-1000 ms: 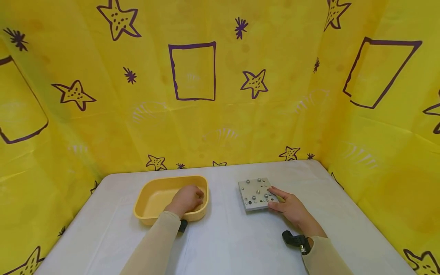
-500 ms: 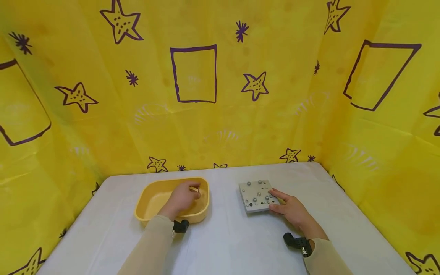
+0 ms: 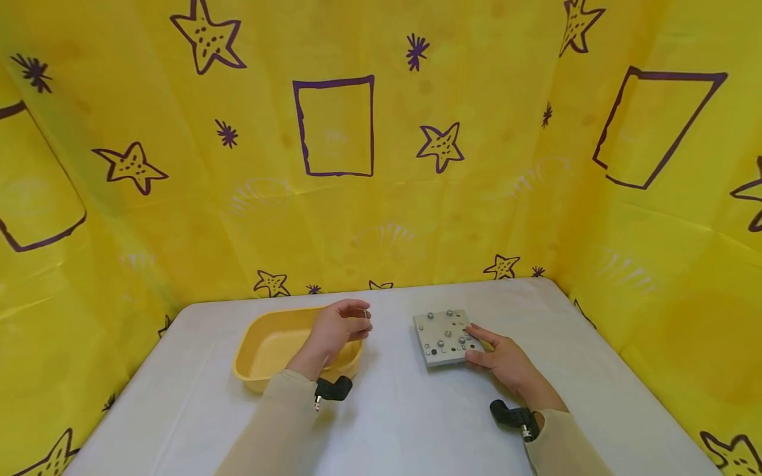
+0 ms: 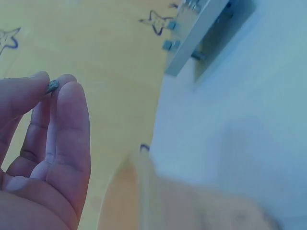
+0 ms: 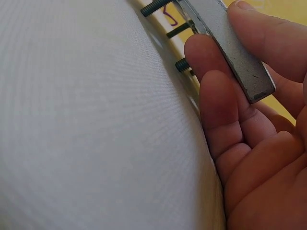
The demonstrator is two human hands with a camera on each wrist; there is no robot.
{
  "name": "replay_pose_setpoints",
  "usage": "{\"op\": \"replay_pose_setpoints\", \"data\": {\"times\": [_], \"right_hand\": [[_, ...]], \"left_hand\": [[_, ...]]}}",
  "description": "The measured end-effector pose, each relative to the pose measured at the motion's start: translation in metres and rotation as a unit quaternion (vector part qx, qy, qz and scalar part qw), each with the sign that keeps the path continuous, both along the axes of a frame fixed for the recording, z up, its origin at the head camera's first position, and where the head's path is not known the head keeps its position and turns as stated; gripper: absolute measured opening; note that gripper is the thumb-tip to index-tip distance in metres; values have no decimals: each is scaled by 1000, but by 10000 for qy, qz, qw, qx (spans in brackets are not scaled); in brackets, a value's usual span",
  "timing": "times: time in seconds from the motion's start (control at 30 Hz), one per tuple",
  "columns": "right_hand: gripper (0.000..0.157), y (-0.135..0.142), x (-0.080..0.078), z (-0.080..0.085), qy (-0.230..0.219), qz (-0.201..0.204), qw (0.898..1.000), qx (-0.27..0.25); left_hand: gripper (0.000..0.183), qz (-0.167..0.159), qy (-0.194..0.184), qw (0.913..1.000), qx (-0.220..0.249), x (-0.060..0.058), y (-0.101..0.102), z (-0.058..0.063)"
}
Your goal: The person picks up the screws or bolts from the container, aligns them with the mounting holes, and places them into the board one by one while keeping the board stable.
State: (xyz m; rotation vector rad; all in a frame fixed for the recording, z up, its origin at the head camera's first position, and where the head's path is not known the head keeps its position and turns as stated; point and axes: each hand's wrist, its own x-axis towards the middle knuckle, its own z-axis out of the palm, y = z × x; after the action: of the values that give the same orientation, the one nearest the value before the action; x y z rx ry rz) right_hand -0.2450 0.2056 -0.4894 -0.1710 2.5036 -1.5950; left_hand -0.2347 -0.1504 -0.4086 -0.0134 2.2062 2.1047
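Observation:
My left hand point(image 3: 333, 330) is raised over the right rim of the yellow tray point(image 3: 239, 354). Between thumb and fingertips it pinches a small screw point(image 4: 53, 86), whose threaded end shows in the left wrist view. My right hand point(image 3: 507, 362) grips the right edge of a grey metal plate point(image 3: 437, 327), thumb on one face and fingers beneath. Several screws and holes dot the plate's top. Threaded screw ends point(image 5: 156, 6) stick out below the plate in the right wrist view, and it appears held off the table.
A white cloth covers the table point(image 3: 405, 410). Yellow curtains point(image 3: 393, 218) with purple drawings rise behind it and at both sides. A black wrist camera point(image 3: 333, 389) sits on the left wrist, another camera point(image 3: 512, 416) on the right.
My left hand has come up out of the tray and moved right to its rim, with the screw between its fingers. The right hand and plate have stayed in place.

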Motion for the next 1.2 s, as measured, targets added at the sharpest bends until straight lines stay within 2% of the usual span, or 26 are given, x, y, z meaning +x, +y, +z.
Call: {"op": "replay_pose_setpoints", "data": {"times": [0.13, 0.3, 0.47, 0.63, 0.77, 0.9, 1.2], "right_hand": [[79, 1, -1, -2, -8, -2, 10000, -29], [78, 0, -2, -3, -74, -1, 9998, -187], [76, -1, -1, -3, -129, -16, 9996, -257], [75, 0, -1, -1, -83, -4, 9998, -156], [75, -1, 0, 0, -34, 7, 9999, -155], [75, -1, 1, 1, -4, 12, 9998, -212], [73, 0, 0, 3, 60, 7, 10000, -73]], "left_hand": [[26, -287, 116, 9995, 104, 0, 23, 1], [25, -492, 264, 9984, 16, -4, 54, -5], [24, -531, 448, 9959, -575, -7, 86, -10], [21, -563, 582, 9884, -1287, -6, 111, -13], [20, -527, 776, 9817, -1658, -8, 125, -20], [17, -525, 947, 9778, -1795, -11, 135, -28], [13, -642, 1351, 9621, -2280, -15, 146, -38]]}}
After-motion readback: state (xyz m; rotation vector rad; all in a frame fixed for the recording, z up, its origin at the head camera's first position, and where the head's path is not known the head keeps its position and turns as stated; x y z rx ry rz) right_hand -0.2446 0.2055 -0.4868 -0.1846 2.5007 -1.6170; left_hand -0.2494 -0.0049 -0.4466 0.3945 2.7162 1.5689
